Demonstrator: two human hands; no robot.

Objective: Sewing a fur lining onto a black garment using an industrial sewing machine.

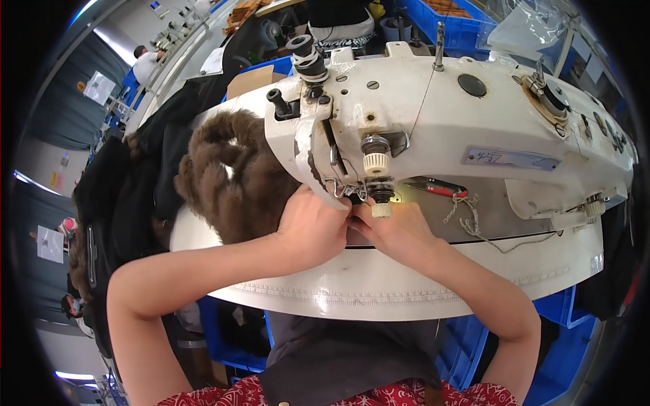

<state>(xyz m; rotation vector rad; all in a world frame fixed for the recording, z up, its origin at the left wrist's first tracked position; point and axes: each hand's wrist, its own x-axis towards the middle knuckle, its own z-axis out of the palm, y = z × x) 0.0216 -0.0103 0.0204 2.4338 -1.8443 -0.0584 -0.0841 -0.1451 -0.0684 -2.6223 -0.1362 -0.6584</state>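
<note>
Both my hands meet under the needle end of a white sewing machine [420, 101]. My left hand [313, 227] is closed, its fingertips partly behind the machine's metal guard. My right hand [398, 227] is closed beside it, thumb and fingers pinched together. A small dark patch shows between the fingertips, but what they grip is mostly hidden. A brown fur piece [233, 176] lies on the white table left of the machine head, its edge against my left hand. Behind my right hand, thread snips [440, 187] with red and black handles lie on the machine bed.
A pale cord [474, 220] trails over the bed beside the snips. Dark garments [145, 183] are heaped at the table's left. A printed ruler [406, 296] runs along the front edge. Blue bins [464, 348] stand below, and another blue bin [447, 26] is behind the machine.
</note>
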